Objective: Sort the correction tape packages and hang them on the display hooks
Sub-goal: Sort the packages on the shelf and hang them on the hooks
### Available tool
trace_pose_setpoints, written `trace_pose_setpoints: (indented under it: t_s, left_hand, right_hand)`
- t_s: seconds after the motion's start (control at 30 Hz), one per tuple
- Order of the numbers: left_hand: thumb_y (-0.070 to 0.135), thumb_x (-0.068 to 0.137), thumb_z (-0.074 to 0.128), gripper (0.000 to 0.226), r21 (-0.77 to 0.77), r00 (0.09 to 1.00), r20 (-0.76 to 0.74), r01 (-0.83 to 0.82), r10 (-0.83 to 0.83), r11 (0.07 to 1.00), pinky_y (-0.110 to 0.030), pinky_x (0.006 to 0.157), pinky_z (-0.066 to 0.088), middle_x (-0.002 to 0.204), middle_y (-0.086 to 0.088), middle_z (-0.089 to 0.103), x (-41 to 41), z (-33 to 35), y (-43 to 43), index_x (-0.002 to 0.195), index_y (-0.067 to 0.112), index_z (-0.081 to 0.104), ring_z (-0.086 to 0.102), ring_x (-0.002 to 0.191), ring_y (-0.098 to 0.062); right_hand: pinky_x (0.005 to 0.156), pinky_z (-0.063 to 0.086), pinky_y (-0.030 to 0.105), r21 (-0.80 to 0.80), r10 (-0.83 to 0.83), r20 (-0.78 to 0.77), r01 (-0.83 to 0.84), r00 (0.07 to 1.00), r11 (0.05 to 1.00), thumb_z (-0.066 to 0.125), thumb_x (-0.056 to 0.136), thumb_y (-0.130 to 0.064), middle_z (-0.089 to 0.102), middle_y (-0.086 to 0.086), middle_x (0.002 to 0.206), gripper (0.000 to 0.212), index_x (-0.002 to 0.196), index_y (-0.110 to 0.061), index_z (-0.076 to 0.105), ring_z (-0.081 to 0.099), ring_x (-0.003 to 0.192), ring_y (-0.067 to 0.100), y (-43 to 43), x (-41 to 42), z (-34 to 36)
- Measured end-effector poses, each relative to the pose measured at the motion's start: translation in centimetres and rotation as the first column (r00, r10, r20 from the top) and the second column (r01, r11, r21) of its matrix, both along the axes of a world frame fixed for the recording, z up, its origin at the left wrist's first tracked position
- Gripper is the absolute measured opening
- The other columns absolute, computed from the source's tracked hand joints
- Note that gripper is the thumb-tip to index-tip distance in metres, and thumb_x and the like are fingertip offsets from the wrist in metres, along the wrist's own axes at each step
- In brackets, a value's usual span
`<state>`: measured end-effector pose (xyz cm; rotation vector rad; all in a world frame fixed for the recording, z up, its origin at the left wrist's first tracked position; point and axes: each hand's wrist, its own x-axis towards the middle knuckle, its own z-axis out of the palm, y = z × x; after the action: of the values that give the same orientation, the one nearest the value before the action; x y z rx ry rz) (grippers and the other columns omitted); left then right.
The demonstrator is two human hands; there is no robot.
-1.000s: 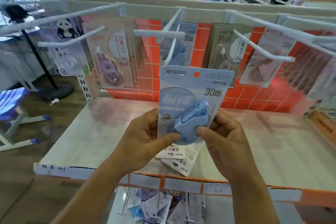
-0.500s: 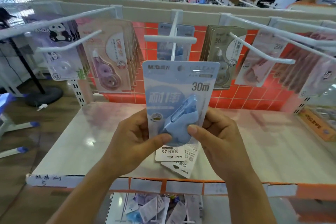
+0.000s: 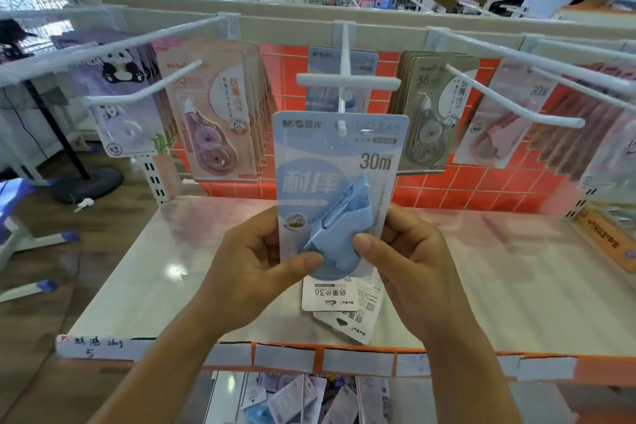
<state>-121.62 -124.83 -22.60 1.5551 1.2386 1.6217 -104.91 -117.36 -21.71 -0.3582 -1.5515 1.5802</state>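
**Blue pack meets the hook**

Blue card and clear plastic make up the pack [image 3: 339,189] that both hands hold up in front of the middle hook [image 3: 341,125]. The left hand [image 3: 256,272] grips the lower left edge, thumb on the front over the plastic bubble. The right hand [image 3: 409,265] grips the lower right edge the same way. Both are closed on the pack, and the right hand also seems to hold two white packs [image 3: 344,299] behind it, hanging upside down.

The pack looks light and thin. The card is stiff enough to stand up, but I think it would bend if squeezed hard. The bubble looks smooth and a bit slippery, so the card edges low down are the best place to hold. That leaves the top free for the hook. The small hole at the top looks like the weak spot, so it may tear if pulled.

Half a second ago the pack was lower and its top sat under the hook tip. Now it is higher, and the white hook tip shows right at the hole near the top. The hands hold it the same way as before. More blue packs [image 3: 340,79] already hang further back on this hook
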Motion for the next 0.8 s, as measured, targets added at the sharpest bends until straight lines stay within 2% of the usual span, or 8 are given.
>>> trace_pose_setpoints:
  t_s: [0.13,0.2,0.27,0.33,0.43,0.53,0.7,0.8]
  left_hand:
    - [0.035,0.067,0.072,0.030,-0.059,1.000,0.021,-0.020,0.021,0.998,-0.021,0.069,0.056,0.093,0.007,0.073,-0.4,-0.2,1.4,0.096,0.036,0.070,0.070,0.084,-0.010]
    - [0.029,0.069,0.077,0.032,-0.077,0.998,0.046,-0.049,0.053,0.996,-0.025,0.073,0.057,0.094,0.004,0.074,-0.6,-0.1,2.8,0.099,0.029,0.067,0.070,0.087,-0.013]
    - [0.023,0.075,0.078,0.031,-0.103,0.993,0.077,-0.084,0.092,0.991,-0.028,0.076,0.057,0.096,0.001,0.074,-0.9,0.2,4.7,0.103,0.024,0.064,0.071,0.090,-0.015]
    - [0.022,0.080,0.074,0.026,-0.136,0.983,0.092,-0.145,0.158,0.980,-0.032,0.079,0.058,0.097,-0.001,0.074,-1.4,0.4,7.1,0.104,0.020,0.064,0.071,0.091,-0.017]
    - [0.044,0.077,0.072,0.038,-0.178,0.959,0.016,-0.275,0.282,0.945,-0.049,0.085,0.055,0.098,-0.005,0.073,-2.6,0.2,11.0,0.105,0.018,0.066,0.069,0.093,-0.024]
    - [0.063,0.070,0.066,0.057,-0.176,0.943,-0.059,-0.334,0.328,0.926,-0.058,0.082,0.053,0.097,-0.015,0.070,-3.4,0.0,13.5,0.101,0.014,0.066,0.067,0.092,-0.034]
    - [0.063,0.072,0.062,0.057,-0.208,0.914,-0.126,-0.405,0.386,0.890,-0.050,0.080,0.055,0.094,-0.010,0.071,-3.4,0.0,15.1,0.100,0.013,0.066,0.067,0.088,-0.028]
    - [0.049,0.084,0.063,0.039,-0.253,0.854,-0.257,-0.512,0.453,0.821,-0.030,0.066,0.048,0.087,-0.001,0.068,-2.8,-1.5,14.8,0.101,0.013,0.062,0.063,0.080,-0.020]
  right_hand:
    - [0.082,0.055,0.036,-0.031,-0.059,0.014,0.059,0.998,0.998,0.079,0.067,-0.043,0.071,0.005,0.099,0.041,0.101,-0.023,0.072,0.065,0.096,0.023,1.0,-0.7,0.0]
    - [0.087,0.054,0.043,-0.023,-0.127,0.023,0.127,0.992,0.992,0.076,0.075,-0.029,0.071,0.009,0.101,0.028,0.101,-0.019,0.071,0.065,0.097,0.027,2.0,-1.4,0.2]
    - [0.088,0.054,0.045,-0.024,-0.218,0.037,0.219,0.975,0.975,0.068,0.084,-0.013,0.072,0.010,0.101,0.019,0.103,-0.012,0.069,0.067,0.097,0.027,3.5,-2.5,0.4]
    - [0.086,0.055,0.046,-0.006,-0.326,0.063,0.327,0.943,0.945,0.064,0.087,-0.009,0.072,0.011,0.098,0.015,0.101,-0.007,0.068,0.068,0.093,0.025,5.4,-3.8,0.6]
    - [0.084,0.054,0.052,0.029,-0.440,0.105,0.440,0.892,0.898,0.066,0.086,-0.015,0.071,0.014,0.094,0.007,0.092,-0.013,0.069,0.068,0.089,0.028,8.5,-6.0,0.7]
    - [0.080,0.054,0.053,0.092,-0.526,0.150,0.518,0.837,0.850,0.066,0.082,-0.026,0.071,0.013,0.088,0.005,0.079,-0.023,0.068,0.068,0.083,0.028,11.0,-7.5,0.6]
    - [0.072,0.053,0.035,0.100,-0.585,0.175,0.577,0.792,0.810,0.067,0.085,-0.024,0.066,-0.002,0.077,0.007,0.084,-0.017,0.065,0.061,0.073,0.011,12.6,-8.5,0.4]
    - [0.077,0.051,0.032,0.162,-0.610,0.284,0.590,0.740,0.791,0.065,0.086,-0.027,0.069,-0.002,0.087,0.019,0.098,-0.011,0.068,0.064,0.083,0.013,12.4,-8.2,-1.3]
